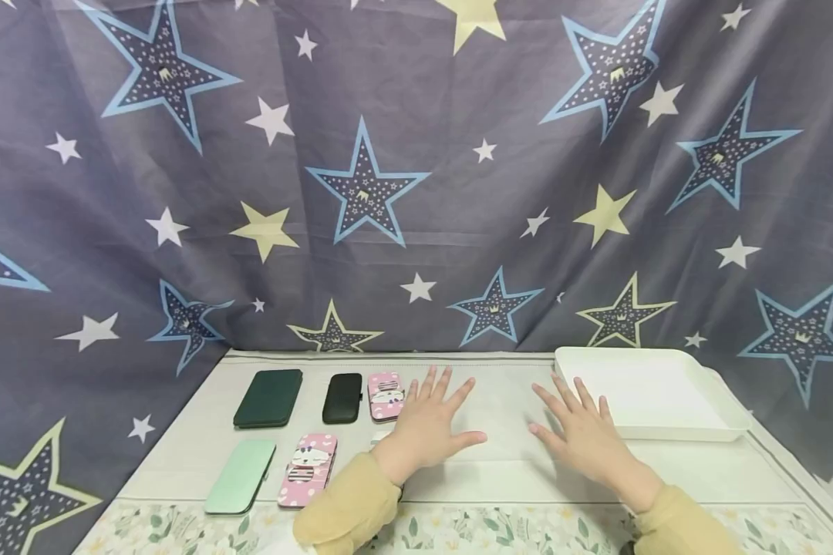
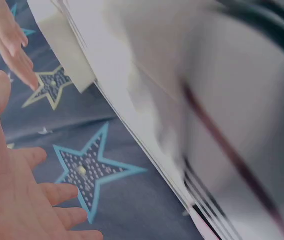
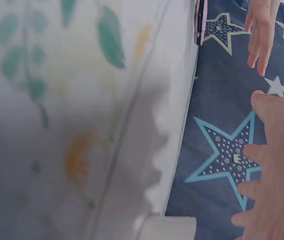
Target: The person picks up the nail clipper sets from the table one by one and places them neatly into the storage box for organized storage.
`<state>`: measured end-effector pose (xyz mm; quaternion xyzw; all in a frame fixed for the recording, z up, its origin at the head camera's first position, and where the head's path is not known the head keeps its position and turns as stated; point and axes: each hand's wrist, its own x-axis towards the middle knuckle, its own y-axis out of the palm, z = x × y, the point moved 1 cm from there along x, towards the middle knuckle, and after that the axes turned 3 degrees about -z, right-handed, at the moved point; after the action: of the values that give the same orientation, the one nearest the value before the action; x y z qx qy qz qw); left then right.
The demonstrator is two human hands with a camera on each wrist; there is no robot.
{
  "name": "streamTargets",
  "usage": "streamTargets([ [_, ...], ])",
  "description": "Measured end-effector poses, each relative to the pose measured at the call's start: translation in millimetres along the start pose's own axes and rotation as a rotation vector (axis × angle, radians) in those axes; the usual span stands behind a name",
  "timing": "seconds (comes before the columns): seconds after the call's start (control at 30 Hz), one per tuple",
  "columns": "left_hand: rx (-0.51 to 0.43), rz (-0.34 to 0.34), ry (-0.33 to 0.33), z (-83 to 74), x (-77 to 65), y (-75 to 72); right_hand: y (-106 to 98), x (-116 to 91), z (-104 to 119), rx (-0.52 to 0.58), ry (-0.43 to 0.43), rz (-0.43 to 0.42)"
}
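Observation:
My left hand (image 1: 425, 425) hovers over the table with its fingers spread, holding nothing. The small pink case (image 1: 386, 396) with a cartoon animal on it is nearest to its fingertips. A pale object (image 1: 379, 437) shows partly behind the left wrist, the rest hidden. To the left lie a black case (image 1: 342, 398), a dark green case (image 1: 268, 398), a mint green case (image 1: 241, 476) and a second pink case (image 1: 308, 469). My right hand (image 1: 586, 441), fingers also spread and holding nothing, is beside the white tray (image 1: 725, 422).
The table (image 1: 500, 482) has a pale cover with a floral strip (image 1: 514, 528) along its near edge. A dark curtain with stars (image 1: 458, 231) hangs right behind the table and down its left and right sides.

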<state>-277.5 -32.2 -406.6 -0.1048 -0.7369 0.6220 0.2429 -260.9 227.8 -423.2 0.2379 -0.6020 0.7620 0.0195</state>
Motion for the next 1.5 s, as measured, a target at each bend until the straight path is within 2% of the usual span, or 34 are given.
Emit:
streamTargets([
  [0.23,-0.026,0.017,0.049,-33.0,18.0,6.1,-19,7,-19,-0.013,0.022,-0.006],
  [0.4,-0.096,0.047,0.050,-56.9,35.4,10.3,-35,14,-42,-0.034,0.010,-0.036],
  [0.5,-0.176,0.067,0.003,-69.5,47.7,13.5,-46,17,-59,-0.043,0.012,-0.048],
  [0.6,-0.288,0.077,-0.080,-80.8,60.7,17.3,-56,20,-80,-0.038,0.039,-0.053],
  [0.8,-0.528,0.109,-0.251,-102.7,79.9,30.3,-69,25,-124,-0.060,0.139,-0.022],
  [0.9,-0.617,0.103,-0.317,-113.4,86.1,40.0,-73,28,-147,-0.075,0.195,0.013],
  [1.13,-0.811,0.073,-0.376,-134.0,90.8,58.0,-81,26,-195,-0.054,0.346,0.104],
  [1.33,-0.941,0.084,-0.426,-144.2,91.7,67.7,-81,10,-230,-0.032,0.497,0.151],
  [1.5,-1.044,0.067,-0.471,-149.7,92.8,70.2,-75,-5,-249,-0.024,0.610,0.177],
])
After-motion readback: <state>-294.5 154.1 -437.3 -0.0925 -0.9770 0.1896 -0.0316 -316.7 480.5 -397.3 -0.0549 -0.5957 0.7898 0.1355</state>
